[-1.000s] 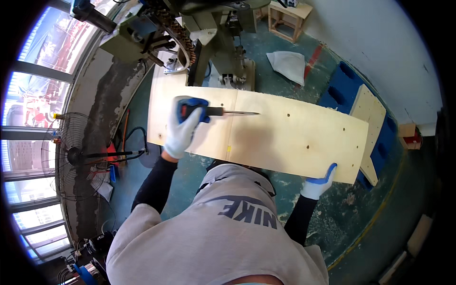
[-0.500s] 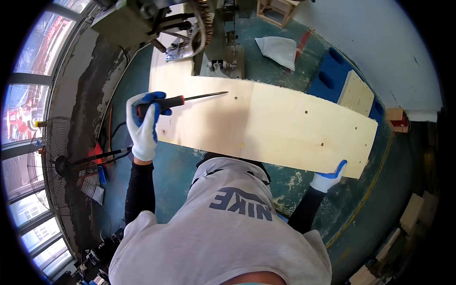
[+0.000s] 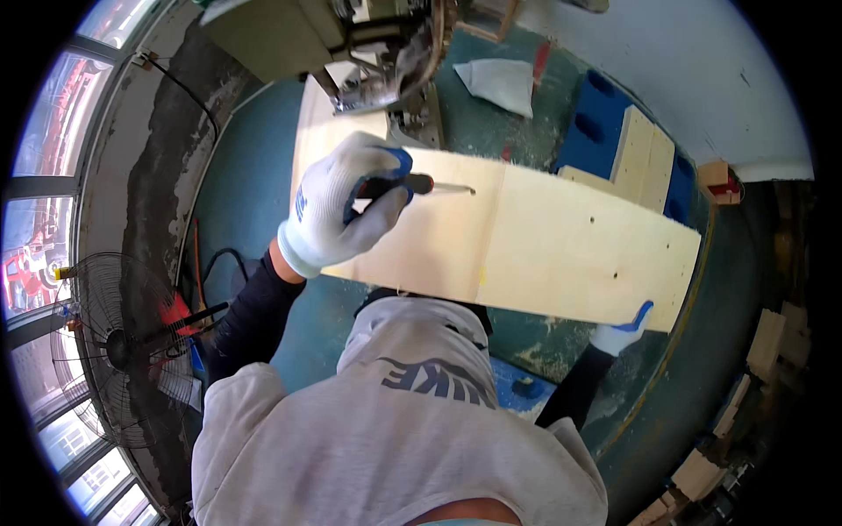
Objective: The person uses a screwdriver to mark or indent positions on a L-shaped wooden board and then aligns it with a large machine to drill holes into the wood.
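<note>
A long, pale wooden board (image 3: 544, 237) with several small dark holes or knots lies across in front of me. My left hand (image 3: 346, 206), in a white glove with blue palm and fingers, is closed round the dark, red-ended handle of a screwdriver (image 3: 452, 188). Its thin metal shaft points right, and the tip is at a dark hole in the upper middle of the board. My right hand (image 3: 623, 329), gloved alike, grips the board's near edge at the right end, thumb on top. Its other fingers are hidden beneath the board.
A greenish machine (image 3: 272, 39) stands at the back over the board's far left part. Blue blocks with round hollows (image 3: 579, 114) and wooden pieces (image 3: 645, 162) lie back right, a white packet (image 3: 498, 83) behind the board. A fan (image 3: 118, 349) stands left; wood offcuts (image 3: 766, 342) lie right.
My left hand has moved right and over the board, bringing the screwdriver's tip to a hole. The right hand keeps its grip on the board's edge. The view has shifted slightly.
</note>
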The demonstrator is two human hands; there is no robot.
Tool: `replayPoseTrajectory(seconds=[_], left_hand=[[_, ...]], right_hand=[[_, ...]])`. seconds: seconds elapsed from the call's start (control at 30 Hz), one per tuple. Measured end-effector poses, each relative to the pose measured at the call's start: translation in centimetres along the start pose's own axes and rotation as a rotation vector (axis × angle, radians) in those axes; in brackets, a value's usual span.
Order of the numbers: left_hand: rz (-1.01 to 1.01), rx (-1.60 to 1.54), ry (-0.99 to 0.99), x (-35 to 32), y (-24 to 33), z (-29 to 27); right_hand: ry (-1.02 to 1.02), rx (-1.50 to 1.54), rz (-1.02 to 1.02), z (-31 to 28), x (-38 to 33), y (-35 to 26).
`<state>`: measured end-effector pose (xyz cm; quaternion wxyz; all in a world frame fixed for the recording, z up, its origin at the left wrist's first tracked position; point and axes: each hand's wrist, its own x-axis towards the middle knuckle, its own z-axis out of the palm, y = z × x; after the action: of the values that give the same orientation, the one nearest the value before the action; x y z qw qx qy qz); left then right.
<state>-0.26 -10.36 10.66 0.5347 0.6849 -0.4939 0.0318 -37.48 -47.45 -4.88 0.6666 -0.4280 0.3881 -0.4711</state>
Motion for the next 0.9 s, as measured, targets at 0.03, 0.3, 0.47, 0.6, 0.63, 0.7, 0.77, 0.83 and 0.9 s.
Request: replayPoseTrajectory(seconds=[0.03,0.3,0.47,0.6,0.63,0.7,0.77,0.83,0.9], left_hand=[[0.056,0.016,0.015,0.4,0.2,-1.1],[0.014,-0.328,1.229,-5.1,-0.6,-12.5],[0.19,-0.046,1.204,0.6,-1.0,-15.9],[0.043,0.269,1.036,10.6,-2.9,-17.4],[0.177,0.763,1.009,12.7,-4.4,-18.7],[-0.023,0.806,0.796,16.3,-5.0,-17.8],[-0.266,1.042,0.515,18.1,-7.1,-17.9],[-0.419,1.148,0.33,19.3,-6.5,-17.6],[-0.381,1.129,0.284,19.0,-6.9,-18.0]], right_hand=[[0.01,0.201,0.068,0.8,0.3,0.4],[-0.009,-0.167,-0.18,-0.7,0.7,2.1],[-0.039,-0.563,-0.419,-0.4,0.7,1.8],[-0.24,0.075,-0.015,-3.2,3.3,2.9],[-0.223,-0.033,-0.039,-3.2,3.6,3.1],[-0.179,0.052,-0.004,-1.5,1.8,1.8],[-0.127,0.17,0.048,1.1,0.1,0.5],[-0.116,0.143,0.014,0.7,-0.2,0.0],[-0.168,-0.044,-0.075,-1.6,0.9,0.9]])
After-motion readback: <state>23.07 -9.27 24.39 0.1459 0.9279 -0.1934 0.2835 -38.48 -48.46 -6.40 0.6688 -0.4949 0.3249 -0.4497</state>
